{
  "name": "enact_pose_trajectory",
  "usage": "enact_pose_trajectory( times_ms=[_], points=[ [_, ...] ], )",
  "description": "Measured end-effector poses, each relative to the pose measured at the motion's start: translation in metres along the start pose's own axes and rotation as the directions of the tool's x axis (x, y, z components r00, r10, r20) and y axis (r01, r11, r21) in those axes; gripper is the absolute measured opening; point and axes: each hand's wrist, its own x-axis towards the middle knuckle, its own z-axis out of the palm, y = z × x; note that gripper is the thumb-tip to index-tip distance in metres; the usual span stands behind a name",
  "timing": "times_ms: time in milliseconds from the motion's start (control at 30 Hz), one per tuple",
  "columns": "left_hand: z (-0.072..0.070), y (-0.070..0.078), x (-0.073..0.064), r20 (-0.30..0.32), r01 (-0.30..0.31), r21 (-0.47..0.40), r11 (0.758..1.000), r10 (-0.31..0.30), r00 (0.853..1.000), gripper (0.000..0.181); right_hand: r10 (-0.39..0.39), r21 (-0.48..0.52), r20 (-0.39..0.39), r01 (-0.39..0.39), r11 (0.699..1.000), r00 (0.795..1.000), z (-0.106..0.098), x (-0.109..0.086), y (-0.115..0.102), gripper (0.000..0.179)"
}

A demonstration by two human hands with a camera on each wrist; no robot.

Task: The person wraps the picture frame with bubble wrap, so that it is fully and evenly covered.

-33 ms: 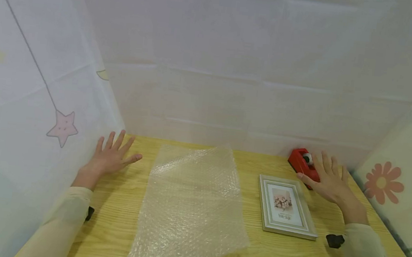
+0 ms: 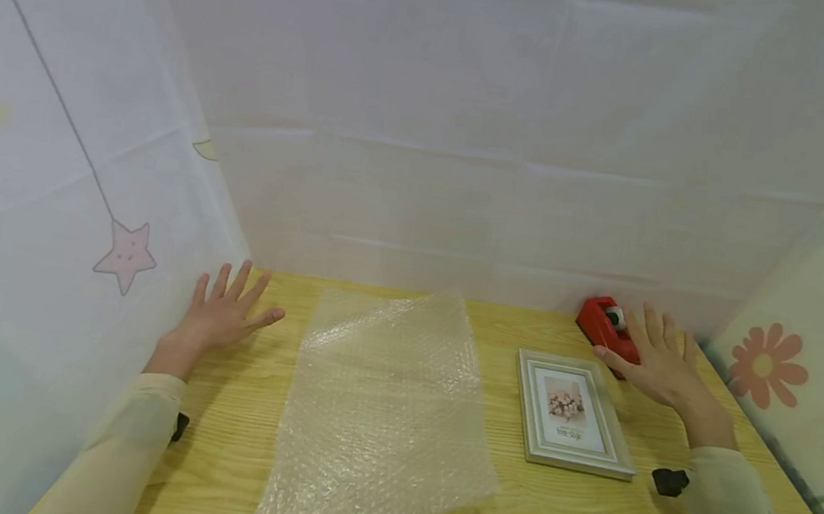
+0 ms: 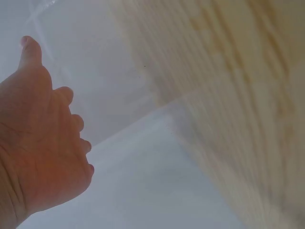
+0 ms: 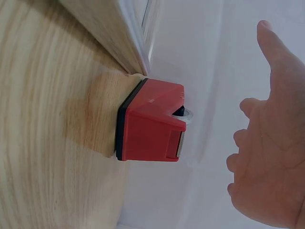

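Observation:
A sheet of clear bubble wrap lies spread on the wooden table. To its left, my left hand is held with fingers spread, holding nothing; the left wrist view shows the same hand apart from any object. My right hand hovers above the table on the far side, fingers spread. Nearest to it is a red tape dispenser, partly covered by the hand in the head view. In the right wrist view the dispenser stands apart from the hand. A silver picture frame lies face up between wrap and right hand.
A pale hanging sheet closes off the back of the table. Printed sheets stand on both sides, the left with a pink star, the right with a red flower. Small black devices sit at both wrists.

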Motion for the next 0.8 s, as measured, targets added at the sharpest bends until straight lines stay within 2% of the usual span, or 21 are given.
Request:
enact_pose_trajectory(
  times_ms=[200, 333, 467, 600, 700, 800],
  points=[
    [-0.002, 0.004, -0.002, 0.0, -0.003, -0.008, 1.0, 0.003, 1.0, 0.089, -0.008, 0.008, -0.004, 0.008, 1.0, 1.0, -0.004, -0.001, -0.003, 0.1],
    [-0.007, 0.008, -0.003, -0.02, -0.026, -0.018, 0.999, 0.026, 0.999, 0.088, -0.037, 0.007, -0.06, 0.038, 0.999, 0.997, -0.009, -0.001, -0.006, 0.097],
    [-0.011, 0.017, -0.002, -0.064, -0.079, -0.051, 0.996, 0.076, 0.995, 0.085, -0.116, -0.012, -0.144, 0.116, 0.993, 0.983, -0.014, 0.001, -0.011, 0.089],
    [-0.017, 0.035, -0.001, -0.101, -0.129, -0.078, 0.988, 0.121, 0.987, 0.083, -0.183, -0.012, -0.196, 0.185, 0.983, 0.963, -0.02, 0.004, -0.02, 0.082],
    [-0.02, 0.055, -0.004, -0.094, -0.16, -0.075, 0.984, 0.153, 0.984, 0.083, -0.187, 0.031, -0.196, 0.197, 0.98, 0.963, -0.022, 0.001, -0.03, 0.079],
    [-0.019, 0.077, -0.012, -0.095, -0.203, -0.063, 0.977, 0.196, 0.976, 0.084, -0.173, 0.056, -0.17, 0.185, 0.981, 0.97, -0.019, -0.006, -0.04, 0.08]
  ],
)
